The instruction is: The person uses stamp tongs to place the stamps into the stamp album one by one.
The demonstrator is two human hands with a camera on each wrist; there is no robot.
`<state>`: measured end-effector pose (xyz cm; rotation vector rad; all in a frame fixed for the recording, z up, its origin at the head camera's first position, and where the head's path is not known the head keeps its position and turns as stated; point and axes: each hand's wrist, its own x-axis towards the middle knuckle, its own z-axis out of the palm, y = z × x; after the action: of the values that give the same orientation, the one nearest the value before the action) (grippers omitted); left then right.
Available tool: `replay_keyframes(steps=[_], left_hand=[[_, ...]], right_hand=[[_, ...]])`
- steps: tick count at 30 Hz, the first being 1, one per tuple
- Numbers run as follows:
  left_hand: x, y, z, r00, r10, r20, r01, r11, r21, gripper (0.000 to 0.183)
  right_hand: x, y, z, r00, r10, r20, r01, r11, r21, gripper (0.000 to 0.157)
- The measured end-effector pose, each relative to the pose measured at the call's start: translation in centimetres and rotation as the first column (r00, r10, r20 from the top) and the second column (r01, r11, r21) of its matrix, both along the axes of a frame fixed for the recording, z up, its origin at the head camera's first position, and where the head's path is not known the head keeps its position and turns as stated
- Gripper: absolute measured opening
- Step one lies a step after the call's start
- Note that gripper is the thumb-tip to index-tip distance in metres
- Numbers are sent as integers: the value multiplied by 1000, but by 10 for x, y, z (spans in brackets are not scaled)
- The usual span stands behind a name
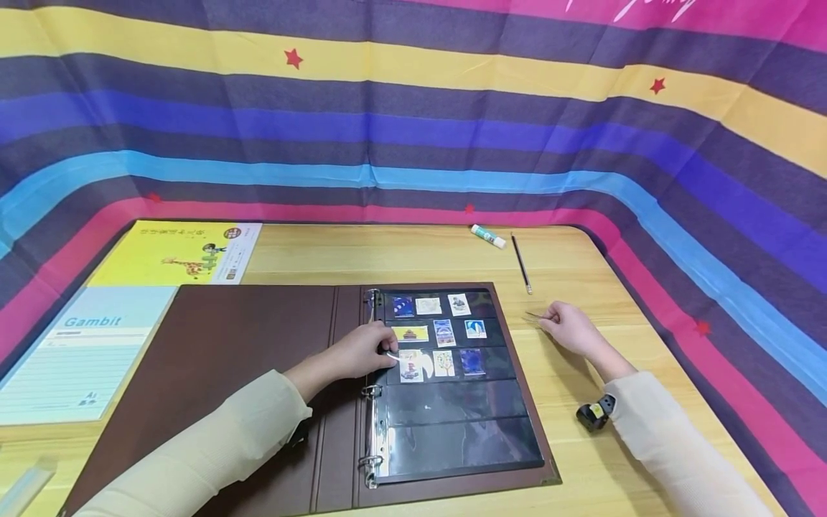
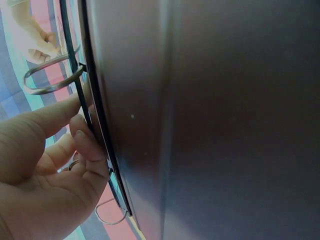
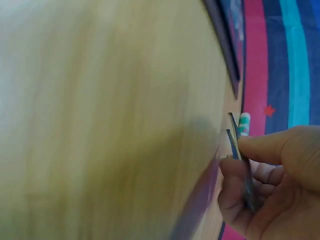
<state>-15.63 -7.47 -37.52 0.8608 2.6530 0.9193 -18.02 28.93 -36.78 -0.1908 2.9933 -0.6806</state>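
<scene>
A brown ring-binder stamp album [image 1: 258, 345] lies spread on the table, its black pocket page [image 1: 465, 449] on the right side. Several stamps fill the upper rows, among them a red-and-white stamp [image 1: 410, 368] in the third row. My left hand [image 1: 358, 352] is at the page's ring side and pinches the clear film of that row, which bulges with glare. In the left wrist view its fingers [image 2: 87, 145] touch the page edge between two metal rings [image 2: 52, 80]. Right of the album, my right hand [image 1: 571, 330] holds metal tweezers [image 3: 240, 150], tips apart with nothing between them.
A glue stick [image 1: 488, 237] and a pencil [image 1: 520, 263] lie at the back right. Under my right sleeve is a small black device [image 1: 592, 414]. A yellow picture book [image 1: 174, 253] and a Gambit notepad [image 1: 84, 352] lie left. Striped cloth [image 1: 413, 136] surrounds the table.
</scene>
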Motion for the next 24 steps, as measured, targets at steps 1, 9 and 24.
replay_keyframes(steps=[1, 9, 24], left_hand=[[0, 0, 0, 1000, 0, 0, 0, 1000, 1, 14], [0, 0, 0, 1000, 4, -3, -4, 1000, -3, 13], [-8, -12, 12, 958, -77, 275, 50, 993, 104, 20]], right_hand=[[0, 1, 0, 1000, -8, -7, 8, 1000, 20, 14], [2, 4, -1, 1000, -7, -21, 9, 995, 104, 21], [-2, 4, 7, 997, -22, 72, 22, 1000, 0, 36]])
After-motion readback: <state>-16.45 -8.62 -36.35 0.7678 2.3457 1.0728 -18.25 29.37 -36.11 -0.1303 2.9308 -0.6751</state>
